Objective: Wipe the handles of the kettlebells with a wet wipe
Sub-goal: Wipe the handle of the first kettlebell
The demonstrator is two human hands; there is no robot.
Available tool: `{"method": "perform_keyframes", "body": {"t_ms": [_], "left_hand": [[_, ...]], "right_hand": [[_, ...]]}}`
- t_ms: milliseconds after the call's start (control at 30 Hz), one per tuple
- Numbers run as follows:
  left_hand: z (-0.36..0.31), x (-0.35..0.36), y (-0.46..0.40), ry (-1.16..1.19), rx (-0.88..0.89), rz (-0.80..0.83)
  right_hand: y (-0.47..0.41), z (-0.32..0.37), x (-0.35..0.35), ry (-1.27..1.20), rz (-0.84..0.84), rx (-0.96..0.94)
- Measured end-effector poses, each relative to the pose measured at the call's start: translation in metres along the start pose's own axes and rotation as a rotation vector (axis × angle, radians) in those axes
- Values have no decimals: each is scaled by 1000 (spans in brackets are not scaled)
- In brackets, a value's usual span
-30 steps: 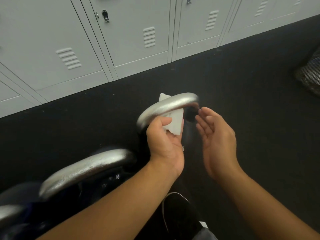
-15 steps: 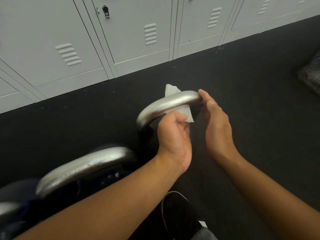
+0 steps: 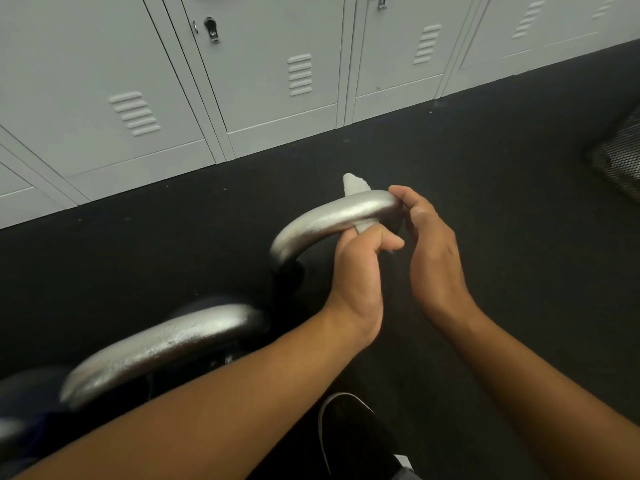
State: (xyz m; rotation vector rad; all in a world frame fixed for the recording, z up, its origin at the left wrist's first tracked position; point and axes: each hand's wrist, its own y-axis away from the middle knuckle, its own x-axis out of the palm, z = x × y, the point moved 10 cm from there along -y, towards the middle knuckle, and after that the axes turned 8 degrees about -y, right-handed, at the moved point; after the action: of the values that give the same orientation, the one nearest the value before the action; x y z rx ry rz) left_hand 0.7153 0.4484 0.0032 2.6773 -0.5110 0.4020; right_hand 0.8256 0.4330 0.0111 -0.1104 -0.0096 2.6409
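While both hands [image 3: 356, 271] [image 3: 433, 244] grip the wipe [image 3: 353, 184], the handle [image 3: 332, 216] arches left-right.

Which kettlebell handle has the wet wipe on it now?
The far handle, where both hands meet; the wipe wraps it. The nearer handle is bare.

Left hand [image 3: 360, 271] curled, gripping; right hand [image 3: 431, 251] fingers bent, pinching
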Motion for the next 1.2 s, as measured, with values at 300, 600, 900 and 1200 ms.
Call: {"method": "perform_keyframes", "body": {"t_ms": [300, 600, 900, 1200], "left_hand": [[3, 11, 10, -86, 77, 44], [3, 9, 9, -169, 102, 94], [7, 5, -16, -552, -6, 64], [8, 13, 1, -1092, 170, 69]], "right_hand": [[-3, 4, 5, 56, 93, -32], [-5, 2, 1, -24, 66, -19], [-8, 1, -4, 2, 101, -14], [-6, 2, -3, 13, 133, -24]]}}
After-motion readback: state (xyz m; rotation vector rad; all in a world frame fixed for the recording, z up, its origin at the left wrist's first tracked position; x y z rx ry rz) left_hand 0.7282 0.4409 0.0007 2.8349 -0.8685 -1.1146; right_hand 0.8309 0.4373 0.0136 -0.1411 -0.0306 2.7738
